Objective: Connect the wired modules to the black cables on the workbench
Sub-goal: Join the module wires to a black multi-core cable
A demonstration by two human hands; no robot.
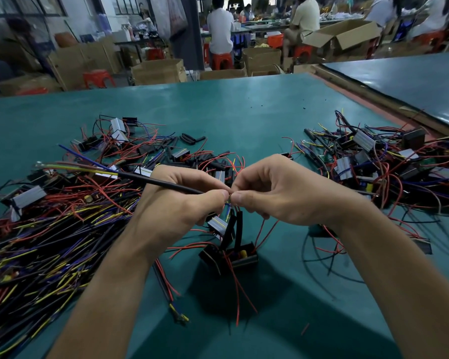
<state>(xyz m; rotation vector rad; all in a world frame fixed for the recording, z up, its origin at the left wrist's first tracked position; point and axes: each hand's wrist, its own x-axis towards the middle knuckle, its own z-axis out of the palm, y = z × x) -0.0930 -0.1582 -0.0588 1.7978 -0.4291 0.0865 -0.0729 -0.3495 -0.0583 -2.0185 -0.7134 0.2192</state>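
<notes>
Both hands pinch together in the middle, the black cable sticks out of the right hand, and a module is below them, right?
Not quite. In the head view the black cable sticks out of the left hand, toward the left; the right hand pinches only thin wires. The rest stands: both hands pinch together in the middle, a module below them.

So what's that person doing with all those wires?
A person is joining wires at a green workbench. The left hand pinches a black cable that sticks out to the left. The right hand pinches thin wires coming up from a black module, which seems to hang just below. The fingertips meet in the middle. A cable pile lies on the left, and a module pile on the right.
</notes>
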